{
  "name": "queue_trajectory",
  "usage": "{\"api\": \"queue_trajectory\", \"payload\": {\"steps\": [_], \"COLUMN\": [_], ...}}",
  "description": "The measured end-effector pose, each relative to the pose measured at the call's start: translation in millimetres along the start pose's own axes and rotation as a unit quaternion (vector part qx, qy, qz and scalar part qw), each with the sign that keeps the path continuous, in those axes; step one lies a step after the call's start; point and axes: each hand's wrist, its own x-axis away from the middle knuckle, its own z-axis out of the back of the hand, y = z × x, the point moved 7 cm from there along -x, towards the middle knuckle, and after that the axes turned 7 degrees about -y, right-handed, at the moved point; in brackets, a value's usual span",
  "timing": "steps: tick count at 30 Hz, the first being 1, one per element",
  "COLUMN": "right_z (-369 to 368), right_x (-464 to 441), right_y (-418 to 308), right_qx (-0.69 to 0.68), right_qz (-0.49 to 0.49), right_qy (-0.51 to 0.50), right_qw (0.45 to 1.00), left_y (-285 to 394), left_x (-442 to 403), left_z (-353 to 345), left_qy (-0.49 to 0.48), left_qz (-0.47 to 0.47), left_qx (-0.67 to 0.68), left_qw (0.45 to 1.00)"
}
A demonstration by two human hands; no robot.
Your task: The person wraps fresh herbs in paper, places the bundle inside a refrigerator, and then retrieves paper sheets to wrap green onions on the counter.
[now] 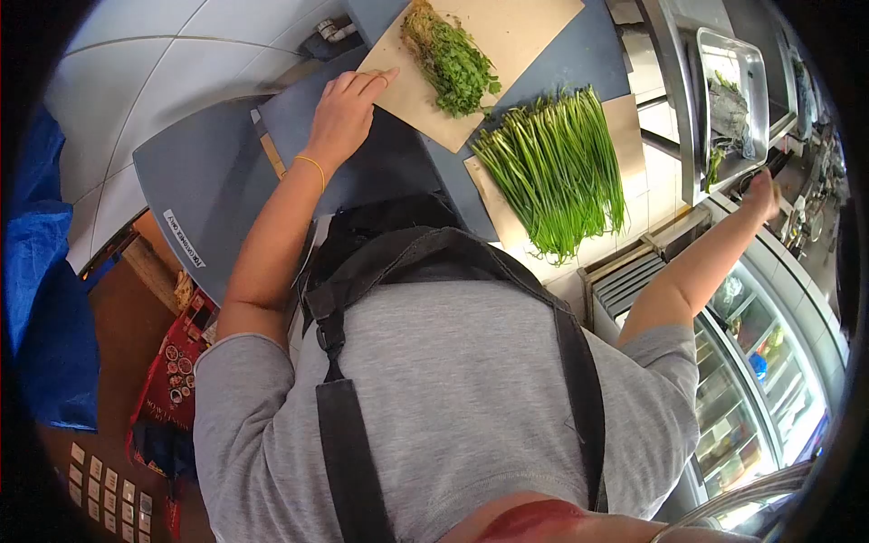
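Note:
My left hand [348, 109], with a yellow band at its wrist, is at the left corner of a brown cardboard sheet [525, 27]. It appears closed on the edge, one digit lying over the top. On that sheet rests a bunch of leafy green herbs [457, 68] with pale roots. Nearer my body, long green chives [557, 172] lie spread side by side over another piece of cardboard [629, 136]. Far to the right, my right hand [762, 195] is closed beside a metal tray [765, 109]; a dark object shows at its fingers, too small to identify.
Both cardboard pieces lie on a dark grey surface [543, 68]. Greens and crumpled plastic are in the metal tray. A glass-fronted display fridge [769, 344] stands at right. At left are a grey lid with a label [186, 240], a red bag [176, 362] and a blue sheet [50, 308].

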Motion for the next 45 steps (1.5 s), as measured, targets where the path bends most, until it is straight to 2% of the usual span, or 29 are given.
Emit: {"api": "queue_trajectory", "payload": {"steps": [1,2,3,4,5,6,7,8,9,10,11,13,16,19,20,23,24,27,30,33,34,37,38,41,45], "right_z": [-22,-45,-73,-112,-160,-211,-255,-292,-318,-340,-358,-378,-398,-396,-401,-402,-405,-396,-393,-397,-401,-418,-423,-435,-416], "right_x": [32,66,110,149,207,278,346,411,465,512,548,584,574,544,534,522,520,522,550,562,556,537,535,525,533], "right_y": [-25,-51,-83,-100,-115,-126,-129,-132,-125,-114,-108,-95,-65,-51,-29,-19,-22,-65,-92,-82,-72,-35,-32,-26,-84], "right_qx": [0.167,0.358,0.508,0.507,0.430,0.303,0.196,0.120,0.171,0.155,0.196,0.237,0.175,0.179,0.072,0.019,0.051,0.190,0.164,0.198,0.202,0.203,0.142,0.231,0.158], "right_qz": [0.050,0.086,0.110,0.254,0.333,0.341,0.302,0.277,0.250,0.330,0.344,0.266,0.213,0.057,0.044,-0.038,-0.029,0.247,0.326,0.333,0.219,0.033,0.059,0.216,0.365], "right_qy": [0.022,0.070,0.136,0.063,-0.047,-0.191,-0.324,-0.431,-0.455,-0.478,-0.503,-0.508,-0.518,-0.573,-0.579,-0.599,-0.607,-0.515,-0.526,-0.522,-0.546,-0.582,-0.579,-0.541,-0.465], "right_qw": [0.985,0.927,0.844,0.821,0.838,0.869,0.875,0.850,0.838,0.799,0.768,0.784,0.810,0.798,0.811,0.799,0.792,0.799,0.768,0.760,0.783,0.787,0.801,0.780,0.791], "left_y": [0,-1,-2,-4,-6,-7,-8,-9,-10,-10,-9,-7,-4,-4,-3,7,11,14,18,18,18,17,17,14,7], "left_x": [1,2,3,2,1,0,-2,-4,-6,-6,-7,-6,-7,-7,-7,-7,-6,-5,-4,-4,-4,1,4,12,18], "left_z": [-3,-8,-13,-16,-19,-21,-22,-20,-19,-18,-17,-14,-11,-12,-13,-6,-1,10,13,14,15,16,17,15,7], "left_qy": [0.001,0.003,0.006,0.018,0.029,0.040,0.031,0.022,0.013,0.012,0.011,0.017,0.033,0.038,0.041,0.054,0.059,0.096,0.105,0.106,0.104,0.096,0.093,0.082,0.075], "left_qz": [-0.016,-0.031,-0.045,-0.056,-0.067,-0.079,-0.080,-0.080,-0.079,-0.089,-0.097,-0.116,-0.147,-0.168,-0.174,-0.186,-0.189,-0.178,-0.171,-0.169,-0.170,-0.169,-0.168,-0.162,-0.147], "left_qx": [-0.011,-0.023,-0.035,-0.034,-0.033,-0.032,-0.029,-0.027,-0.025,-0.027,-0.031,-0.042,-0.064,-0.068,-0.061,-0.041,-0.035,-0.008,-0.001,0.000,0.002,0.006,0.004,0.007,0.023], "left_qw": [1.000,0.999,0.998,0.998,0.997,0.996,0.996,0.996,0.996,0.996,0.995,0.992,0.987,0.983,0.982,0.980,0.980,0.979,0.980,0.980,0.980,0.981,0.981,0.983,0.986]}}
